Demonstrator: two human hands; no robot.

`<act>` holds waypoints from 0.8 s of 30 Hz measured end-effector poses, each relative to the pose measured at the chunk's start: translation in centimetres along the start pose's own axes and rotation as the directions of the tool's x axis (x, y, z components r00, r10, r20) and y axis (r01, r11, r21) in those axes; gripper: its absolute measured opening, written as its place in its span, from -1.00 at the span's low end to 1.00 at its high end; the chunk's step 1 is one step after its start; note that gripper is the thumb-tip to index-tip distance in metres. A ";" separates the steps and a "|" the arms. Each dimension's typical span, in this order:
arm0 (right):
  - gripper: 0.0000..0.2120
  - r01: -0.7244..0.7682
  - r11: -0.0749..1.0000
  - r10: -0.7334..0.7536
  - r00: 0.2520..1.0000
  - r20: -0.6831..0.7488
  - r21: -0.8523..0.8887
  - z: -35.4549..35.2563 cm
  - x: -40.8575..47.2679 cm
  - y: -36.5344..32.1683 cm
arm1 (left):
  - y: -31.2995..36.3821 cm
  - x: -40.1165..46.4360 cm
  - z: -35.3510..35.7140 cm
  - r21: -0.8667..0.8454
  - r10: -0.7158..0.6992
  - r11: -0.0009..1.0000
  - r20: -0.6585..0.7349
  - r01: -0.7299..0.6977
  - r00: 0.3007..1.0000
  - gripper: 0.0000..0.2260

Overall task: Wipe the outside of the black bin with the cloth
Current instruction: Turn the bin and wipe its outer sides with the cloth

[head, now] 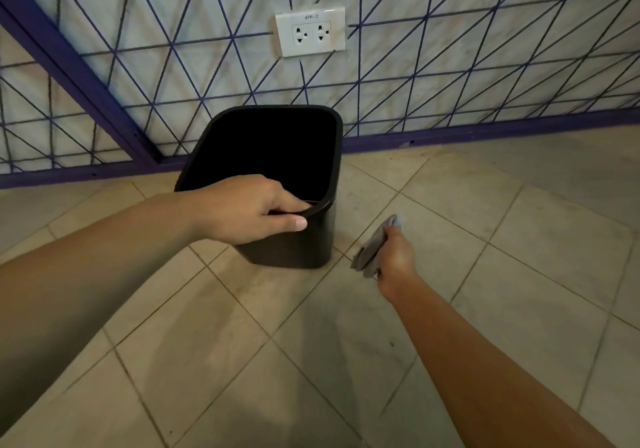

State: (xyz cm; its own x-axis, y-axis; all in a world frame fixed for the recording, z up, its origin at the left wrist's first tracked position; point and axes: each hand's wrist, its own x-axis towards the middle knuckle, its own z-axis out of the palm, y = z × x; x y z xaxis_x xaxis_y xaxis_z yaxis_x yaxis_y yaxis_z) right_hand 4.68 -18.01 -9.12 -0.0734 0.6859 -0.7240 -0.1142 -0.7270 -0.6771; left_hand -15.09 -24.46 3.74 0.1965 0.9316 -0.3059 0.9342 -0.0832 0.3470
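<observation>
**Bin steadied, cloth not yet on the wall**

On the tiled floor [519, 240], close to the patterned wall [450, 77] and below the socket plate [310, 31], stands the black bin [294, 240], upright, mouth open.

- Left hand [242, 208] grips the near rim: fingers hooked inside, thumb [287, 223] pressed along the outside. 1 hand anchors.
- Right hand [394, 257] holds the cloth [372, 250] bunched, fingers curled round it. It hangs just beside the bin's right wall, apart from it, no contact visible.

Judgement on the step: bring the cloth flat against the right wall near the rim and draw downward in long strokes. Keep the rim grip firm, since a light empty bin will likely skid or tip under side pressure. Spreading the cloth would cover more surface. Turn the bin by the rim to reach the far walls against the wall.
</observation>
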 end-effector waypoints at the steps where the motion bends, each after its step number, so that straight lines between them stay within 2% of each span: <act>1: -0.45 -0.025 1.000 0.025 1.000 0.000 0.001 0.0 0.0 0.0 | -0.1 -0.2 -0.3 -0.017 -0.019 1.000 0.019 0.019 1.000 -0.71; 3: -0.44 -0.066 0.998 0.066 0.998 -0.007 0.020 0.1 0.4 0.3 | -0.4 -0.5 -0.9 -0.013 -0.066 0.998 0.074 0.067 0.995 -0.75; 5: -0.44 -0.099 0.995 0.099 0.995 0.000 0.028 0.0 0.8 1.0 | -0.5 -0.6 -1.3 0.073 -0.110 0.992 0.119 0.102 0.987 -0.78; 8: -0.58 -0.063 0.998 0.063 0.998 -0.009 0.012 0.0 1.5 2.4 | 0.0 -0.5 -1.0 0.171 -0.168 0.974 0.109 0.148 0.980 -0.58; 12: -0.43 -0.086 0.996 0.085 0.996 -0.024 -0.035 0.2 2.3 3.0 | 1.2 0.5 1.5 0.193 -0.175 0.965 -0.044 0.180 0.984 -0.54; 16: -0.43 -0.092 0.994 0.096 0.994 0.052 -0.060 0.4 1.9 3.0 | 2.2 1.3 4.2 0.305 -0.162 0.918 -0.300 0.255 0.940 -0.58; 20: -0.46 -0.011 1.000 0.015 0.990 0.142 -0.029 2.2 1.3 3.8 | 1.9 1.8 4.4 0.352 -0.127 0.898 -0.365 0.263 0.922 -0.55; 22: -0.38 0.052 0.999 -0.049 0.983 0.175 -0.015 4.9 2.0 5.0 | 1.9 2.5 4.1 0.325 -0.125 0.912 -0.356 0.248 0.926 -0.57; 24: -0.09 0.047 0.992 -0.070 0.974 0.216 0.113 7.9 3.0 6.5 | 1.9 3.2 3.8 0.290 -0.126 0.929 -0.338 0.230 0.933 -0.59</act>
State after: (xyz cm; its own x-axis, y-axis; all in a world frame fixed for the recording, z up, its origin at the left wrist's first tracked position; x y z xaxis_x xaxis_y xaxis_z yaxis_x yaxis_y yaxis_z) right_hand -4.06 -20.41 -14.63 -0.2776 0.7262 -0.6289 -0.2289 -0.6858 -0.6909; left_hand -11.49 -22.95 0.04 -0.0349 0.9989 -0.0298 0.9994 0.0348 -0.0048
